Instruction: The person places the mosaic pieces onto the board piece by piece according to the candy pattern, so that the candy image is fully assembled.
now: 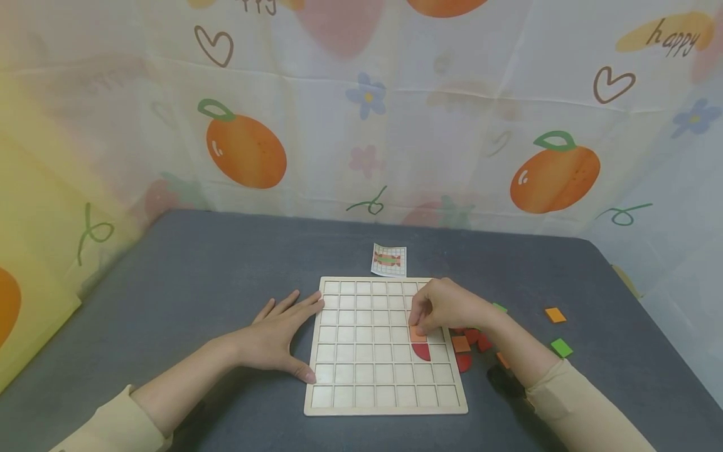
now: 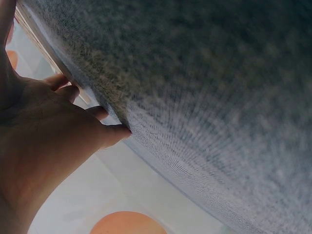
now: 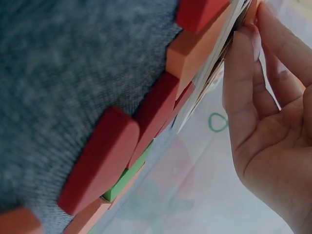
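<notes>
At the left edge of the grid board [image 1: 390, 411], the left hand [image 1: 273, 342] lies with its fingers spread and thumb apart, holding nothing; fingertips and thumb meet the rim, presumably to keep the board from sliding on the tabletop [image 1: 243, 263]. Over the board's right half, the right hand [image 1: 452, 307] pinches an orange tile [image 1: 418, 336] in a fingertip grip, likely because so small a piece has to line up with its cell; whether it sits fully down cannot be told. Next to it on the board, toward the near edge, lies a red rounded piece [image 1: 422, 351]. Just beside the board's right edge, a cluster of loose pieces [image 1: 461, 344] seems kept there for easy reach. Beyond the board's far edge, a patterned card [image 1: 389, 260] lies where both hands leave it visible.
</notes>
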Demonstrator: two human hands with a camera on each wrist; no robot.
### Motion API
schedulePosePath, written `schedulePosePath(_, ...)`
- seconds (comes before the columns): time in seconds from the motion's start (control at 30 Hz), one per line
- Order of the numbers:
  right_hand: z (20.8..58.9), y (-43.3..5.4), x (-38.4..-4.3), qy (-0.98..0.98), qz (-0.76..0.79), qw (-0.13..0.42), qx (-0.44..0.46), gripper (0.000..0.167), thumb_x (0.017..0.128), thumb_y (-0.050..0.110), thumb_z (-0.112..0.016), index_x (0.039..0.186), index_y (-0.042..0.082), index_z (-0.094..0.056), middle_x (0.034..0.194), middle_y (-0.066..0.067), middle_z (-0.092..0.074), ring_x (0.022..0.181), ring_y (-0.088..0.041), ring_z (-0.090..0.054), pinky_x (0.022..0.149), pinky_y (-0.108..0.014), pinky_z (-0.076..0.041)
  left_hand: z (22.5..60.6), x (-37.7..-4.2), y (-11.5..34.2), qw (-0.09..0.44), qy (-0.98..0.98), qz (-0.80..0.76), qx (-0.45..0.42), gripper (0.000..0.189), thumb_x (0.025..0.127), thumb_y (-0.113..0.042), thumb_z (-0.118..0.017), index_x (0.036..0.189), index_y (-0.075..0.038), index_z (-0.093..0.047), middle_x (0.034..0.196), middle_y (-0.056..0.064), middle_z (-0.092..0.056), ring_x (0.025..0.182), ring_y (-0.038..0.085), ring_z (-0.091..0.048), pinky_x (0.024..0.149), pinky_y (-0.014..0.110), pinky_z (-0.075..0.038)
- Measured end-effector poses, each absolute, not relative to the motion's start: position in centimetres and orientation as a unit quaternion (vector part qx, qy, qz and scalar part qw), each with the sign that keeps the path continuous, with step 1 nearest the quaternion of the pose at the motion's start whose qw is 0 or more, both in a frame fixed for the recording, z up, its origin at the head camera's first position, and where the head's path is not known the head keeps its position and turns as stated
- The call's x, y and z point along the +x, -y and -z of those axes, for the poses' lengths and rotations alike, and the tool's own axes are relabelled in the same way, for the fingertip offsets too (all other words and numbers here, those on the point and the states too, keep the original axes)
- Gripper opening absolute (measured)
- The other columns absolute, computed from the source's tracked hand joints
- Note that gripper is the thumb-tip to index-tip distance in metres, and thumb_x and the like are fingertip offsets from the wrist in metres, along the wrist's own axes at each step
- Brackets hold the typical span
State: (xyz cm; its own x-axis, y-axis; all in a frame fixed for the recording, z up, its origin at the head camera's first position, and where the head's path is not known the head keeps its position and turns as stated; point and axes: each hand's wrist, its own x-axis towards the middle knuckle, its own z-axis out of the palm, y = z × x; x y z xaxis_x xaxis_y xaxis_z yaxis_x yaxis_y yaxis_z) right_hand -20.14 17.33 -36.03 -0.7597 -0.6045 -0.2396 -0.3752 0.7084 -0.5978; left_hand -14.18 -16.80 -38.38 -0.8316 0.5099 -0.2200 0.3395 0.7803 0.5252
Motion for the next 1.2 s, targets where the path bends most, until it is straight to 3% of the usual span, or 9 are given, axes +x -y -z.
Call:
schedulePosePath(0.43, 36.01, -16.95, -20.05, -0.904, 0.26, 0.212, -0.265, 0.016, 0.075, 0.009, -0.083, 0.073, 0.02, -0.071, 0.065, 0.006, -0.066, 0.061, -0.01, -0.057, 0.057, -0.025, -0.048, 38.41, -14.21, 16.81, 0.176, -0.928, -0.238, 0.229, 0.122, 0.062, -0.064, -0.084, 0.158, -0.018, -0.025, 0.169, -0.001, -0.013, 0.156, 0.04, -0.003, 0.117, 0.071, 0.001)
schedulePosePath(1.2, 35.3, -17.18, -20.06, -0.9, 0.272, 0.215, -0.265, 0.014, 0.078, 0.005, -0.076, 0.083, 0.017, -0.07, 0.068, 0.003, -0.066, 0.061, -0.014, -0.059, 0.057, -0.029, -0.05, 38.29, -14.2, 16.75, 0.181, -0.927, -0.237, 0.227, 0.122, 0.062, -0.063, -0.084, 0.158, -0.017, -0.024, 0.169, -0.002, -0.013, 0.156, 0.04, -0.002, 0.117, 0.071, 0.001)
